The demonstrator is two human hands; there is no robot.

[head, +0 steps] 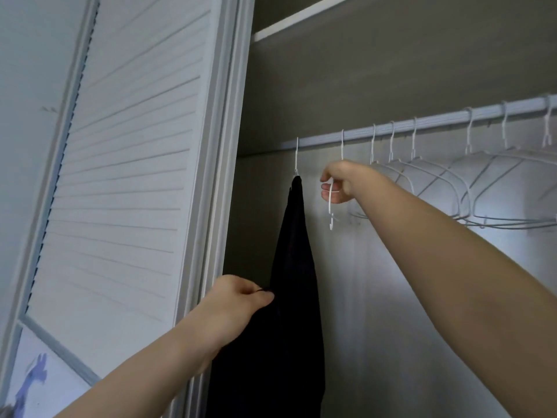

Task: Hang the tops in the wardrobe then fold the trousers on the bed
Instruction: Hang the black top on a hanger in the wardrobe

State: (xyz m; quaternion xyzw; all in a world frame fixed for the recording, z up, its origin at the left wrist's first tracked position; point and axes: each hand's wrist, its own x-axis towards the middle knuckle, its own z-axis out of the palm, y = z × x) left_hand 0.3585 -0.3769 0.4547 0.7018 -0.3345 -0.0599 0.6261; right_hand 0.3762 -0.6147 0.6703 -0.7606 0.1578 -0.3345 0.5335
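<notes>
While the black top (294, 267) hangs from a white wire hanger (297, 159) at the far left end of the wardrobe rail (437, 123), both hands are up inside the wardrobe. The left hand (241, 300) is closed, pinching the edge of the dark fabric about halfway down between thumb and fingers, so the cloth is drawn a little toward the door side. The top is draped long and narrow, and its lower part runs out of view at the bottom, partly behind the left forearm.

The right hand (342, 182) is curled around the next hanger along (331, 206), an empty white one. Its fingers wrap the thin wire just below the rail, and a small hooked end of the wire pokes out under the hand. That hanger sits just beside the one with the top, not touching it as far as I can tell.

Further right on the rail there's a bunch of other empty white hangers (470, 182), bunched close and overlapping each other. Above the rail there's a shelf (301, 24) with a white front edge. On the left, the white louvred door (126, 164) is folded open, right next to the hanging top. No trousers or bed show from this angle, only the wardrobe interior and its pale back wall (391, 297).
</notes>
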